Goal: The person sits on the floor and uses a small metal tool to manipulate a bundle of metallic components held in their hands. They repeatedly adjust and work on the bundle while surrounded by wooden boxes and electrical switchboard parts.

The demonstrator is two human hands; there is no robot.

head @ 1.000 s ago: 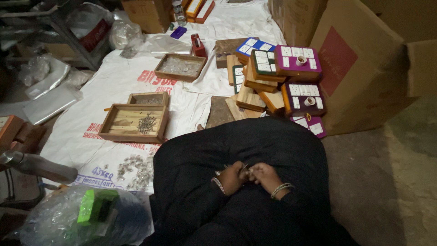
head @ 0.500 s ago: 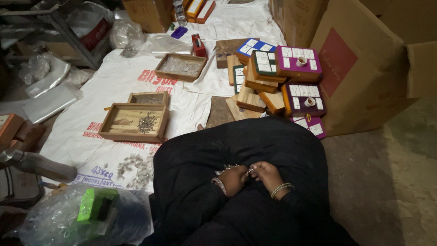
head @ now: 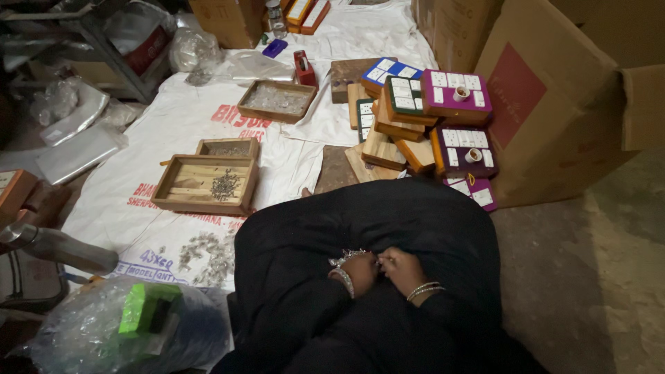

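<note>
While both hands sit together on the black-clothed lap, the left hand (head: 358, 271) has shifted slightly, holding a cluster of small metal pieces (head: 348, 256); the right hand (head: 400, 266) pinches narrowly beside it, near the wooden tray (head: 206, 184).

A large brown cardboard carton with a dull red rectangular panel (head: 554, 104) stands at the right edge of the white sheet, with a second plain brown carton (head: 454, 24) behind it and a third brown carton (head: 225, 19) at the top left. Against the large carton lies a stack of flat purple, green, blue and bare wooden boards faced with small white square labels (head: 422, 114); orange-sided flat packs (head: 307, 12) lie at the top centre. The white woven sack sheeting (head: 173, 228) spread on the floor bears red and blue printed markings, and a bright green box inside a clear plastic bag (head: 145, 312) sits at the lower left.
</note>
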